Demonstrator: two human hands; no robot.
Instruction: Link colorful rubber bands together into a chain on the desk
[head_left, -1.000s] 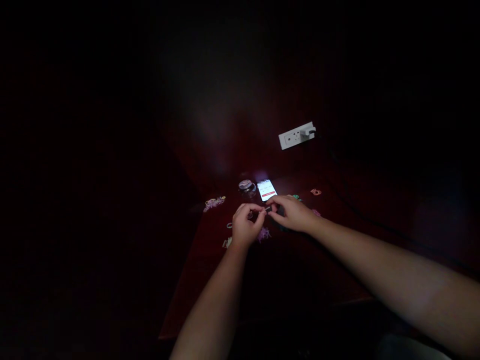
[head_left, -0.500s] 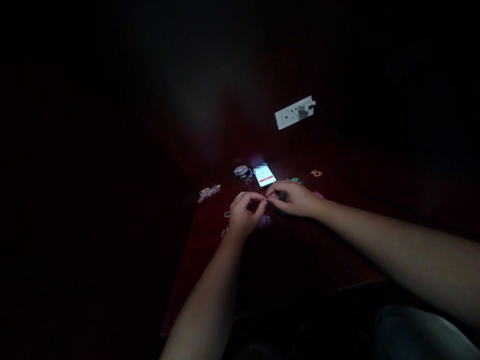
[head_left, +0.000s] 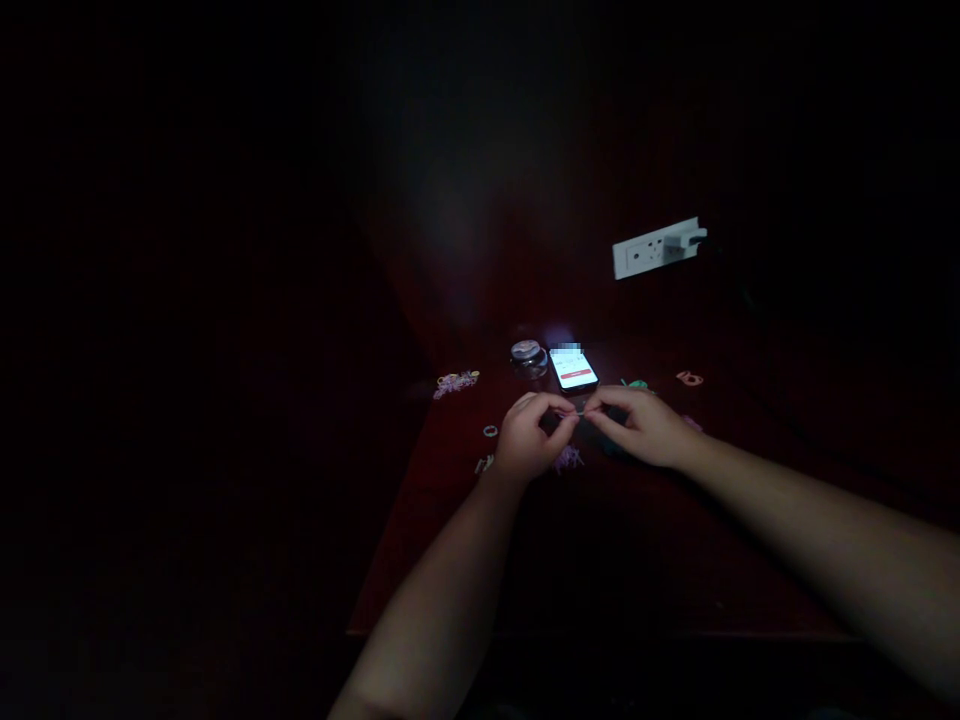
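Observation:
My left hand [head_left: 529, 437] and my right hand [head_left: 634, 425] meet over the dark red table, fingertips pinched close together. A small thin pale piece [head_left: 580, 413] stretches between the two pinches; its exact kind is too small to make out. Just below the fingers lies a pile of thin purple pieces [head_left: 568, 458]. Left of my left hand are a small ring [head_left: 490, 431] and a few pale pieces [head_left: 484, 465]. Past my right hand show green loops [head_left: 637, 384], partly hidden by it.
A lit phone [head_left: 574, 370] lies behind the hands, beside a lidded jar [head_left: 529, 358]. A light purple and yellow heap [head_left: 457, 384] sits at the table's left edge, orange loops [head_left: 689, 378] at the right. A white socket panel [head_left: 656, 248] holds a plug. Surroundings are very dark.
The camera view has shifted, so everything appears farther right. My hands have drawn slightly apart, and more of the thin piece shows between the fingertips.

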